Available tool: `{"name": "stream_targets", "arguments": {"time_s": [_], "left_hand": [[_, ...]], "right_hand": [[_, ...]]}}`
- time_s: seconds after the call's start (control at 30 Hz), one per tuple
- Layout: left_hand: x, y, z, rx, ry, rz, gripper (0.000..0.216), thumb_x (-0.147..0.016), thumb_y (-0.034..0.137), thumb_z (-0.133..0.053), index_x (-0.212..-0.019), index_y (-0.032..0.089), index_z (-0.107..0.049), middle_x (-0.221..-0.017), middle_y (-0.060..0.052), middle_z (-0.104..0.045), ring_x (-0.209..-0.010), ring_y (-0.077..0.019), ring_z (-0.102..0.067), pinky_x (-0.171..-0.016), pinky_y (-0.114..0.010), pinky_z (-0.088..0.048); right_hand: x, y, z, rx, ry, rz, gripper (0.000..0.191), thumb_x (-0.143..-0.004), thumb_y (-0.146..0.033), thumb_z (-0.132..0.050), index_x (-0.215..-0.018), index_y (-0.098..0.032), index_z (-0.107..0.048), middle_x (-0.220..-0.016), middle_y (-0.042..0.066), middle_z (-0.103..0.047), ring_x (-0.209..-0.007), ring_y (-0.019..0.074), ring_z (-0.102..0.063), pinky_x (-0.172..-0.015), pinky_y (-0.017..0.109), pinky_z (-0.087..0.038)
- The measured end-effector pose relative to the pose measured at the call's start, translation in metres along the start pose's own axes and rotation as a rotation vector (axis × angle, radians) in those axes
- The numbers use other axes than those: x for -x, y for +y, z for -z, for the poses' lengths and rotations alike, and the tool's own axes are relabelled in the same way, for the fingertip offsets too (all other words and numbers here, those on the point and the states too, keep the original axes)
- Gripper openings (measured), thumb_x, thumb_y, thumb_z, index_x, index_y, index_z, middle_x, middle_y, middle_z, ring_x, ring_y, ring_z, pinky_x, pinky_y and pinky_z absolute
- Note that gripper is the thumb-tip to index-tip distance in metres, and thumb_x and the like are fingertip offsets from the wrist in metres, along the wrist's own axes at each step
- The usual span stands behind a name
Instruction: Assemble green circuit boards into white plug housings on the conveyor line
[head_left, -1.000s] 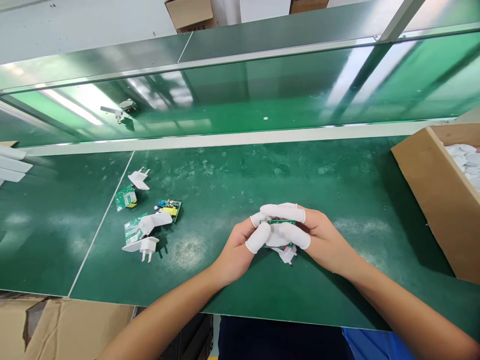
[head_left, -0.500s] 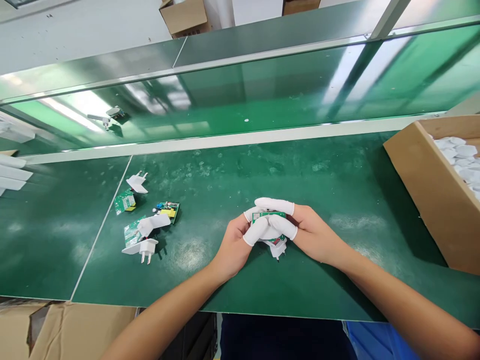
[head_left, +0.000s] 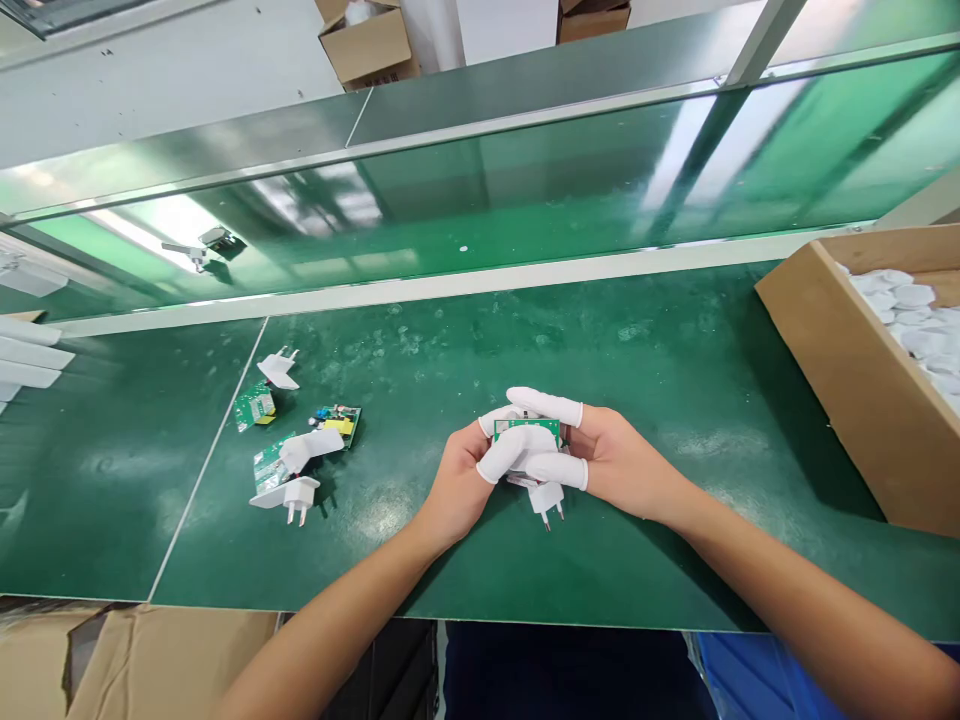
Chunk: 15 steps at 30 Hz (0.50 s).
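And here it is, right in the middle of the green-matted workbench (head_left: 450, 340): a white two-pin plug housing (head_left: 546, 497), pins poking down toward the near edge, with a green circuit board (head_left: 526, 430) showing at its top, the join half hidden by fingers. Both hands are closed firmly on the piece, the left hand (head_left: 457, 480) from one side and the right hand (head_left: 626, 465) from the other, with the fingertips in white finger cots (head_left: 544, 405) wrapped over it, so it sits right between the palms. Just left of the hands there's a scatter of parts: a board with a yellow component (head_left: 339, 424), a white plug (head_left: 289, 497) lying on its side, a green board (head_left: 270, 462) partly under a white shell (head_left: 307, 445), and, further up, another white shell (head_left: 277, 370) beside a small green board (head_left: 253, 406). Out to the right, a cardboard box (head_left: 847, 380) is packed with white pieces (head_left: 907, 310), while white plastic strips (head_left: 30, 350) poke in at the far left. Beyond it all, a glossy green panel (head_left: 480, 180) throws back the ceiling lights.
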<state>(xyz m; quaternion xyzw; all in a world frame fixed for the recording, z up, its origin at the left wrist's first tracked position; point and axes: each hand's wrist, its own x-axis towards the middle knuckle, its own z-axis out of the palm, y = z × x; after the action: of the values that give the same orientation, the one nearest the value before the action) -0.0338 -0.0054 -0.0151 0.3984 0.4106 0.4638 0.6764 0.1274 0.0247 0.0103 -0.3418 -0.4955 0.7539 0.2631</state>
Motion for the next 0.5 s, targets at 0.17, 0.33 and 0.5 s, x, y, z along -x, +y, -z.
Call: {"name": "stream_targets", "arguments": {"time_s": [0.17,0.33,0.5], "left_hand": [[-0.0010,-0.0016,0.0004,-0.030,0.013,0.020,0.033,-0.080,0.035,-0.061,-0.107,0.018,-0.066,-0.090,-0.008,-0.071,-0.084,-0.0226,-0.064,-0.068,-0.031,-0.051],[-0.0006,-0.0007,0.0002,-0.016,0.022,0.023,0.030,-0.080,0.034,-0.060,-0.104,0.018,-0.067,-0.089,-0.008,-0.071,-0.084,-0.0223,-0.064,-0.072,-0.032,-0.051],[-0.0010,0.0018,0.0006,0.010,-0.021,0.058,0.031,-0.082,0.035,-0.058,-0.106,0.018,-0.067,-0.090,-0.008,-0.071,-0.085,-0.0227,-0.064,-0.075,-0.033,-0.050]], "right_hand": [[-0.0013,0.0007,-0.0016,0.018,0.072,0.035,0.047,-0.079,-0.036,-0.062,-0.123,-0.022,-0.055,-0.085,0.001,-0.069,-0.061,0.0126,-0.062,-0.060,0.028,-0.054],[-0.0009,0.0019,0.0005,-0.024,0.037,0.035,0.051,-0.078,-0.038,-0.063,-0.125,-0.020,-0.053,-0.074,0.000,-0.066,-0.055,0.0125,-0.060,-0.054,0.029,-0.052],[0.0007,0.0009,-0.0040,-0.037,0.129,0.012,0.051,-0.078,-0.043,-0.062,-0.122,-0.018,-0.056,-0.060,-0.002,-0.061,-0.045,0.0126,-0.057,-0.046,0.028,-0.048]]}}
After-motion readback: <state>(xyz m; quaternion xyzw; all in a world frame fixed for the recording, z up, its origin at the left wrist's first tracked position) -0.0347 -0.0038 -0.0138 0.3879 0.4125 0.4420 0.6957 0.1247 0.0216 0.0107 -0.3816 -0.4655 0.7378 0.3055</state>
